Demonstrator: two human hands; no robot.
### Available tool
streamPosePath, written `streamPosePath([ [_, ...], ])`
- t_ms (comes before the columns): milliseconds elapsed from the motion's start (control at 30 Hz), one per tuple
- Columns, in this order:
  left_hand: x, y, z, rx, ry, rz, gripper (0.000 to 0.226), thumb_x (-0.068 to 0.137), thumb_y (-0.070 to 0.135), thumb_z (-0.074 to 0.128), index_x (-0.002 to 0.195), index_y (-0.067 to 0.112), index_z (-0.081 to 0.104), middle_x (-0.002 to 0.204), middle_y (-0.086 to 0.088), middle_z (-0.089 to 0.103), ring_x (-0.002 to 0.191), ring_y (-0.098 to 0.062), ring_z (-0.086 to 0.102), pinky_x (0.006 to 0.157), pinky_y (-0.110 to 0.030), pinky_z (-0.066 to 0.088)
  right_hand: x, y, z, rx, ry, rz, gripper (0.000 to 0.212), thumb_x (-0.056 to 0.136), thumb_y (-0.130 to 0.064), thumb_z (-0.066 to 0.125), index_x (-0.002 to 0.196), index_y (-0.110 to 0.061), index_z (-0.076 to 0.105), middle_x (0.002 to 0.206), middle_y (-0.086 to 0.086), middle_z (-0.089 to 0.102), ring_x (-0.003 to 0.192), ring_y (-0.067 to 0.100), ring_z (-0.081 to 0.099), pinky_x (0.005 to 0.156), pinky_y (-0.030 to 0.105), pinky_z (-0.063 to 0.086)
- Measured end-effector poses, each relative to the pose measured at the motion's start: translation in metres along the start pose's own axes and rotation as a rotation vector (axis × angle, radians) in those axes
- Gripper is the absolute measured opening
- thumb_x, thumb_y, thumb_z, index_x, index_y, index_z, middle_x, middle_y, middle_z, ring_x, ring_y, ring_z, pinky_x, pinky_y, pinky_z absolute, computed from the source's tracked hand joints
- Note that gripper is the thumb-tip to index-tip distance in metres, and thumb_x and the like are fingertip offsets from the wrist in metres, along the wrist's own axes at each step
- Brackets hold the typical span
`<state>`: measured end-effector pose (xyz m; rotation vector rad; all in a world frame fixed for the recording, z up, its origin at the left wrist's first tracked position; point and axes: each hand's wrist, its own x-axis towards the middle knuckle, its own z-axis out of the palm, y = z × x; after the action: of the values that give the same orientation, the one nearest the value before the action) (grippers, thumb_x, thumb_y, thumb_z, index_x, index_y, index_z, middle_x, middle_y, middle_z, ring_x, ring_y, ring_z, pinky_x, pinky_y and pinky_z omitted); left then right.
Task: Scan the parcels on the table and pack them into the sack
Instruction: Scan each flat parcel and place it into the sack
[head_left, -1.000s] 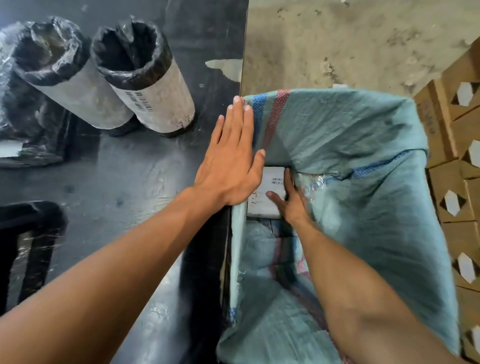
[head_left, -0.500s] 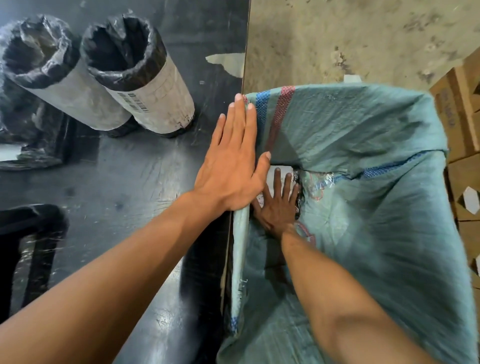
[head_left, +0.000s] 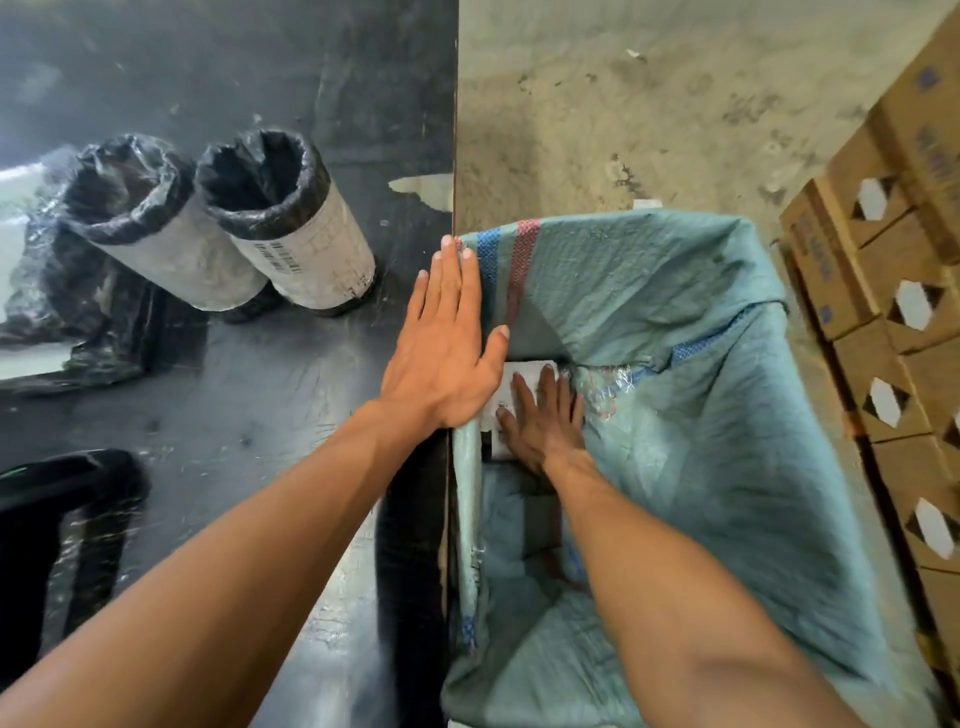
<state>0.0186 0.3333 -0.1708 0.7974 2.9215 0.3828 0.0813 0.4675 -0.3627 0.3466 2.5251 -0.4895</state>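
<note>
A large teal woven sack (head_left: 701, 415) hangs open beside the black table (head_left: 270, 395). My left hand (head_left: 447, 343) lies flat, fingers straight, on the table's right edge and pins the sack's rim there. My right hand (head_left: 545, 421) reaches down inside the sack and presses flat on a white-labelled parcel (head_left: 519, 376) at the bottom. Two cylindrical parcels stand on the table, wrapped in black plastic with white paper around them: one (head_left: 291, 234) with a barcode label, the other (head_left: 161, 223) to its left.
A crumpled black plastic bundle (head_left: 62, 312) lies at the table's left. A black object (head_left: 57, 525) sits at the near left edge. Stacked cardboard boxes (head_left: 893, 291) stand right of the sack. Bare concrete floor (head_left: 649, 104) lies beyond.
My right hand has turned from gripping the parcel's side to lying flat on top of it, slightly deeper in the sack. My left hand stays put. The view has tilted up.
</note>
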Motion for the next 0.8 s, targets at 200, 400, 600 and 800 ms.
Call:
streamPosePath([
  [200,0.0,0.002,-0.002,-0.027,-0.008,-0.01,0.083,0.095,0.046,0.022,0.158,0.0,-0.009,0.165,-0.019,-0.017,0.154,-0.027,-0.015,0.125,-0.04,-0.008,-0.045,0.012,-0.045,0.16,0.146,0.083,0.068,0.11,-0.055,0.028,0.17,-0.027,0.011,0.177,0.014,-0.004,0.163,0.032,-0.01,0.129,0.05,-0.011],
  [400,-0.002,0.005,-0.008,-0.176,0.037,-0.046,0.078,0.101,0.04,0.035,0.159,-0.001,0.001,0.167,-0.018,-0.006,0.155,-0.028,-0.004,0.126,-0.039,-0.003,-0.095,0.003,-0.081,0.23,0.286,0.075,0.065,0.11,-0.049,0.039,0.165,-0.017,0.027,0.172,0.018,0.02,0.16,0.033,0.016,0.129,0.046,0.012],
  [600,-0.032,0.003,-0.034,-0.366,0.157,-0.078,0.054,0.095,0.047,0.05,0.128,0.003,0.053,0.122,-0.015,0.059,0.113,-0.033,0.055,0.1,-0.043,0.043,-0.162,-0.026,-0.106,0.278,0.39,0.083,0.062,0.109,-0.048,0.046,0.159,-0.013,0.039,0.162,0.017,0.04,0.149,0.034,0.036,0.119,0.043,0.03],
  [800,-0.068,-0.044,-0.103,-0.207,0.407,0.157,0.047,0.093,0.046,0.05,0.106,0.005,0.068,0.097,-0.013,0.071,0.091,-0.033,0.064,0.085,-0.041,0.042,-0.199,-0.087,-0.153,0.268,0.604,-0.023,0.059,0.107,-0.052,0.046,0.155,-0.017,0.045,0.157,0.01,0.047,0.147,0.029,0.041,0.116,0.045,0.036],
])
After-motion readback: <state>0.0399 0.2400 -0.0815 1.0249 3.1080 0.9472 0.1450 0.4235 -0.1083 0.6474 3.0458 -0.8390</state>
